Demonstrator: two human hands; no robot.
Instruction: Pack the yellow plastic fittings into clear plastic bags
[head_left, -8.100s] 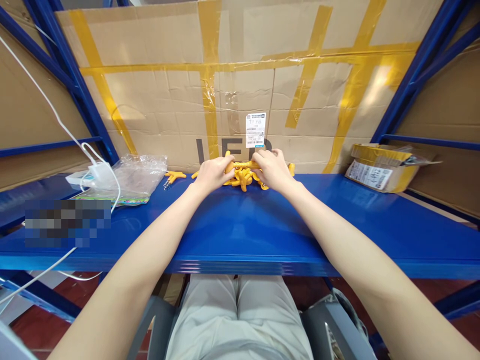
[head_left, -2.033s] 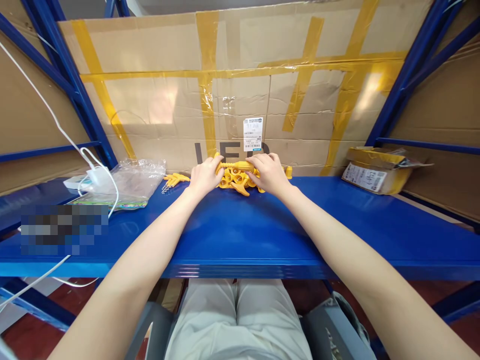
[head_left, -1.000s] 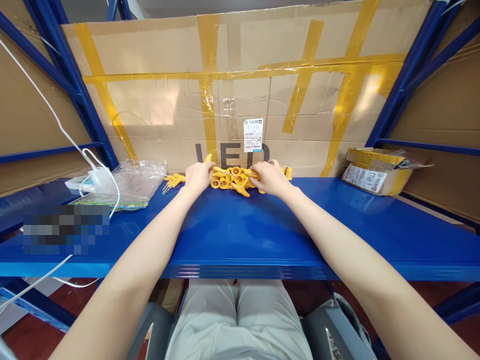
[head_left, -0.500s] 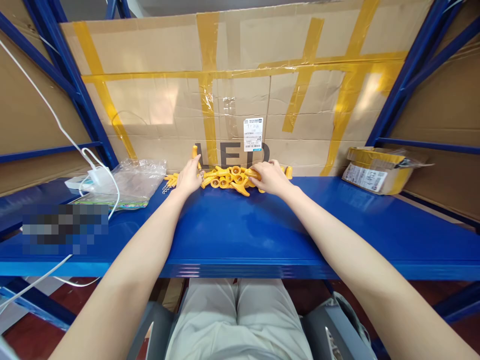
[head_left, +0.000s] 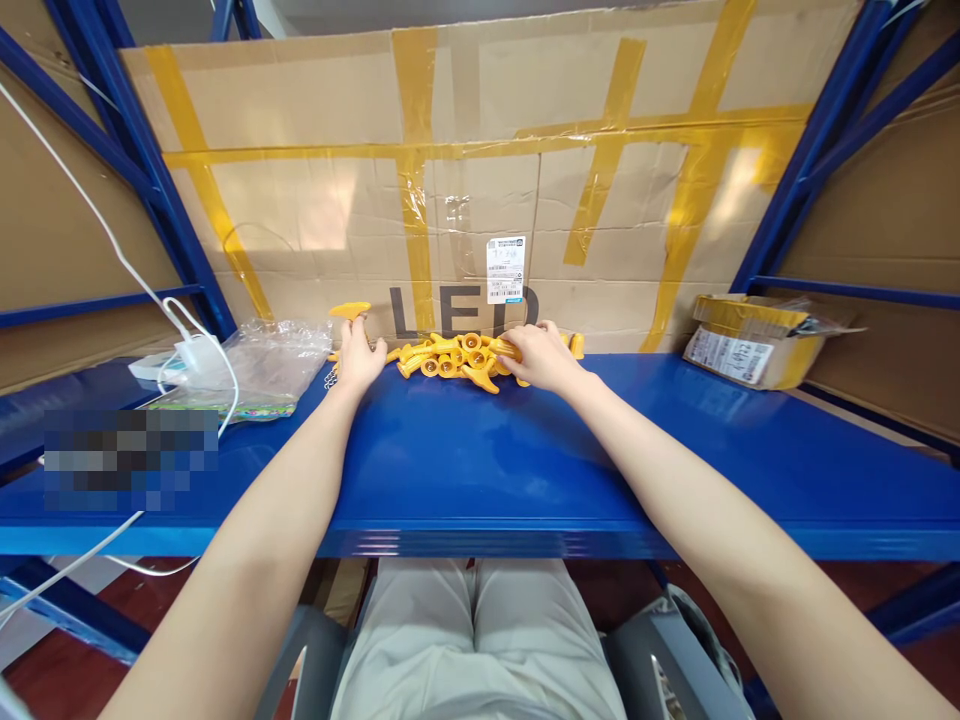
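Note:
A heap of glossy yellow curved pieces (head_left: 450, 360), several showing hollow round ends, lies on the blue shelf against the cardboard. My left hand (head_left: 360, 362) is left of the heap, its fingertips on a yellow curved piece (head_left: 350, 310) raised in front of the cardboard; the thumb stands apart to the right. Beside that wrist, a bit of silver chain (head_left: 331, 378) shows, with more yellow partly hidden behind the hand. My right hand (head_left: 544, 355) rests on the heap's right end, fingers curled over a yellow curved piece (head_left: 505, 348). The hand covers some pieces there.
Clear plastic bags (head_left: 274, 360) lie at the left, near a white charger (head_left: 199, 352) with a looping cable. An opened small carton (head_left: 739, 345) stands at the right. A tall taped cardboard sheet (head_left: 465, 200) backs the blue shelf (head_left: 487, 470); blue posts flank it.
My left hand has moved left, away from the heap. The yellow piece at its fingertips has gone from upright to nearly level. My right hand is in the same place.

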